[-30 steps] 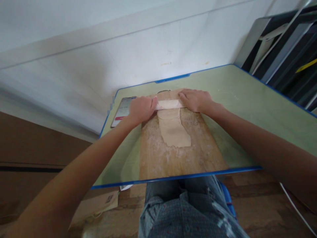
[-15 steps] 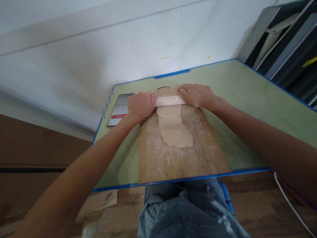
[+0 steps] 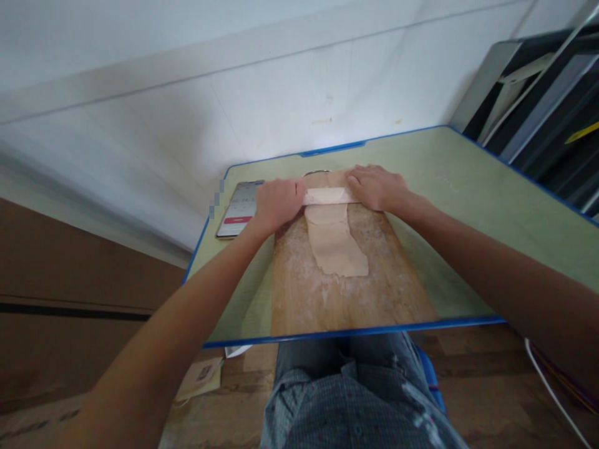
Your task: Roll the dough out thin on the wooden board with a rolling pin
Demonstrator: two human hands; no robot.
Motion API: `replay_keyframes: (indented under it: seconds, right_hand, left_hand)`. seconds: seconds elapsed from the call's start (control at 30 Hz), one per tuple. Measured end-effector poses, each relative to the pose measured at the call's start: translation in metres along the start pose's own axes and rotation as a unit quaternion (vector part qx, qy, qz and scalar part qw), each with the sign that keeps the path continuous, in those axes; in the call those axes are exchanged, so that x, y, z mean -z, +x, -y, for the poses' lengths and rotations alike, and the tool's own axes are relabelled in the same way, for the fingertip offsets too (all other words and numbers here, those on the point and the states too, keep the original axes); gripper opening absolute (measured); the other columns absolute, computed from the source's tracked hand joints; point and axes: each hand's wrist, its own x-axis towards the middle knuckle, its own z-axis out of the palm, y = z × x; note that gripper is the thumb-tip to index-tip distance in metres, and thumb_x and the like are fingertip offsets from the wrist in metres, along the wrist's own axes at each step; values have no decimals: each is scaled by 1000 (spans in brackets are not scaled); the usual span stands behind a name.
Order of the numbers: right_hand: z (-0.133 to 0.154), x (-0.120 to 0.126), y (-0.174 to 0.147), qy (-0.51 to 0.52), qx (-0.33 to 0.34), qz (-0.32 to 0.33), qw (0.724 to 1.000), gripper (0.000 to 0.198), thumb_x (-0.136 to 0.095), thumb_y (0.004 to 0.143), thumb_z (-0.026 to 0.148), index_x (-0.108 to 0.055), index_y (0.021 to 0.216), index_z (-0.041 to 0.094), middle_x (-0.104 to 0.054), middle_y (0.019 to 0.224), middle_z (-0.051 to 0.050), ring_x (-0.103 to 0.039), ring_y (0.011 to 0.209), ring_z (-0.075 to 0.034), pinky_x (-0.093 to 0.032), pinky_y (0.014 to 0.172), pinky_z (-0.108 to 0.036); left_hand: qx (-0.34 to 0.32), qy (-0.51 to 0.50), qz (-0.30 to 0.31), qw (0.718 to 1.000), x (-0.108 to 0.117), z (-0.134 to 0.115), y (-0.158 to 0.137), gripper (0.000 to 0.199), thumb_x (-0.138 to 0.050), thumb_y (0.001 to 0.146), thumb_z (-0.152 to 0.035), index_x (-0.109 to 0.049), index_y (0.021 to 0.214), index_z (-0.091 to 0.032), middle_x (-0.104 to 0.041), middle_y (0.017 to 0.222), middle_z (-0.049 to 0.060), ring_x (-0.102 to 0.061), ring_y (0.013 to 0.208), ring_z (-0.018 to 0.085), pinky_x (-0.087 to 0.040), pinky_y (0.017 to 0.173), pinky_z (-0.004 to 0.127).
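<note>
My left hand (image 3: 281,202) is closed round the left end of a pale rolling pin (image 3: 330,197). At the other end lies my right hand (image 3: 378,188), with its fingers over the pin and its palm down. The pin rests crosswise on the far part of a flat strip of dough (image 3: 337,246). Towards me the dough widens and ends in a ragged edge. Under it is a wooden board (image 3: 309,308) dusted with flour. Both ends of the pin are hidden by my hands.
A phone (image 3: 239,212) with a lit screen lies left of the board on the green, blue-edged table (image 3: 449,168). A white wall (image 3: 281,106) stands behind the table. Dark panels (image 3: 556,106) lean at the right. My lap is below the near edge.
The view has shifted a little, so the table and hands appear slightly further right. Both hands stay on the rolling pin, which remains over the far part of the dough.
</note>
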Motion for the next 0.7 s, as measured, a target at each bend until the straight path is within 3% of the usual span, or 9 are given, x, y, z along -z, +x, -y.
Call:
replay_keyframes:
  seconds: [0.37,0.7]
  right_hand:
    - [14,10,-25,9,-32,-11,999,51,-17,96,31,-63,113,16,-59,127,-14,-57,110,-29,-46,84,-44]
    - [18,15,-30,-24,-36,22,999,53,-14,95,33,-63,106,18,-64,119,-14,-63,101,-32,-48,72,-43]
  left_hand:
    - [-1,-8,-19,1000,4,-5,-16,61,-16,95,-36,-71,94,-10,-70,92,19,-66,86,28,-44,70,36]
    - [24,-20,-35,999,1,-8,-18,56,-22,93,-34,-72,92,-9,-71,91,19,-67,87,27,-46,70,35]
